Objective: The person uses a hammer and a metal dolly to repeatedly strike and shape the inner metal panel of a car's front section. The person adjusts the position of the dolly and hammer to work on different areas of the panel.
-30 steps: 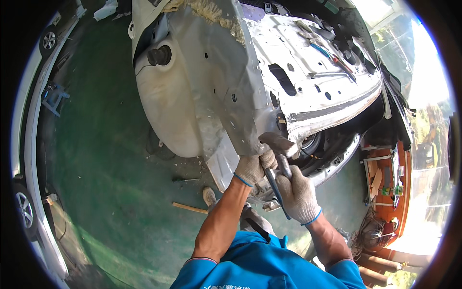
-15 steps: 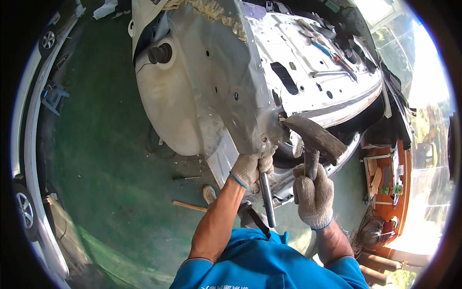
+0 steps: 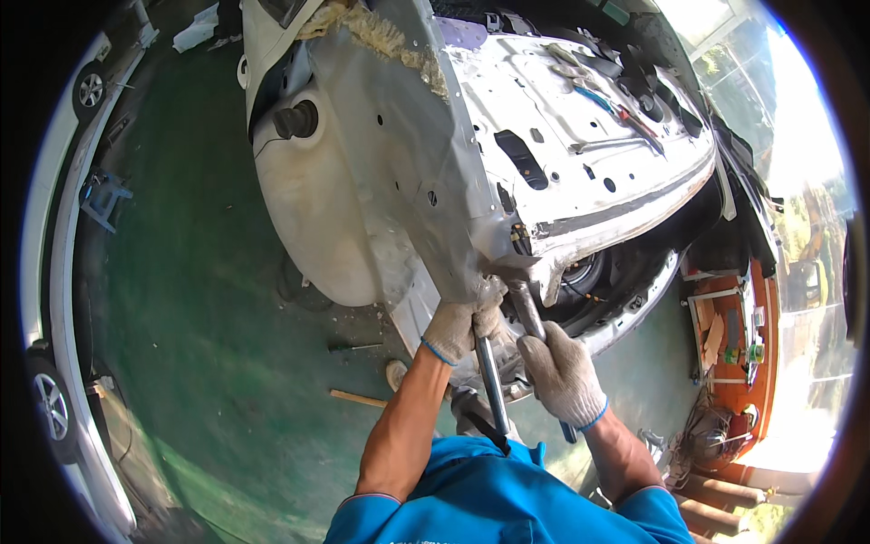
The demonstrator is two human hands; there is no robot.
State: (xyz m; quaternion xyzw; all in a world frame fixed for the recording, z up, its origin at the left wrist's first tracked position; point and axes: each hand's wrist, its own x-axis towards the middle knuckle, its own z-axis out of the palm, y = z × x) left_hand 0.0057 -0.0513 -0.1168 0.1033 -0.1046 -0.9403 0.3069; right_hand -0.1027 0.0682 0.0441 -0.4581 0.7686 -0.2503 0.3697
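Note:
My left hand (image 3: 458, 328), in a knitted work glove, is closed around a shiny metal bar (image 3: 492, 385) at the lower corner of a grey car body panel (image 3: 403, 145). The bar's near end points back at me; its far end is hidden by glove and panel. In my right hand (image 3: 569, 372), also gloved, is a hammer (image 3: 527, 310), gripped by its handle. Its head is at the panel's crumpled corner, just above my left hand; whether it touches the metal I cannot tell. Beside the corner is a white body panel (image 3: 566, 204) with holes.
Hand tools, among them blue-handled pliers (image 3: 594, 98), lie on the white panel. Yellowish foam (image 3: 381, 32) lines the grey panel's top edge. A wooden stick (image 3: 357, 397) lies on the green floor. An orange workbench (image 3: 761, 363) is at right; another car (image 3: 68, 272) stands at left.
The hammer has swung down and left from its raised position to the panel's corner, my right hand moving with it. My left hand keeps its hold on the bar, and the view has shifted slightly.

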